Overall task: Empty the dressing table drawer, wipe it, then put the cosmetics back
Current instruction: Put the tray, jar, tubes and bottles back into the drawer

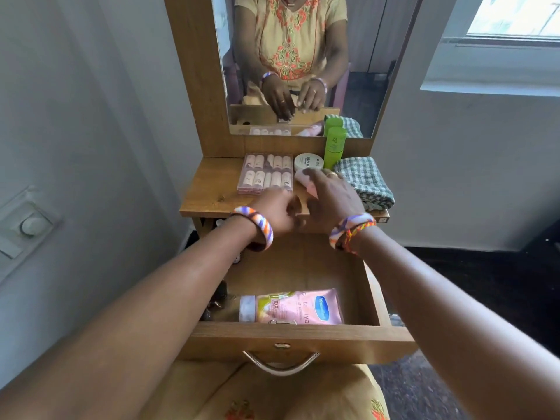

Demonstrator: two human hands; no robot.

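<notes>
The drawer [375, 301] of the wooden dressing table [212, 189] is pulled out. A pink lotion tube [291, 307] lies at its front, and some small dark items [216, 298] sit along its left side. On the tabletop stand a clear box of small bottles [266, 172], a white round jar [309, 162], a green bottle [333, 147] and a folded checked cloth [363, 180]. My right hand [330, 195] holds a pale pink item [304, 178] just above the tabletop. My left hand [277, 210] is beside it at the table's front edge with curled fingers; what they hold is hidden.
A mirror [303, 56] rises behind the tabletop and reflects both hands. A grey wall with a switch plate [28, 225] is at the left. A window [515, 19] is at the upper right, above dark floor [469, 283]. The drawer's metal handle [281, 363] faces me.
</notes>
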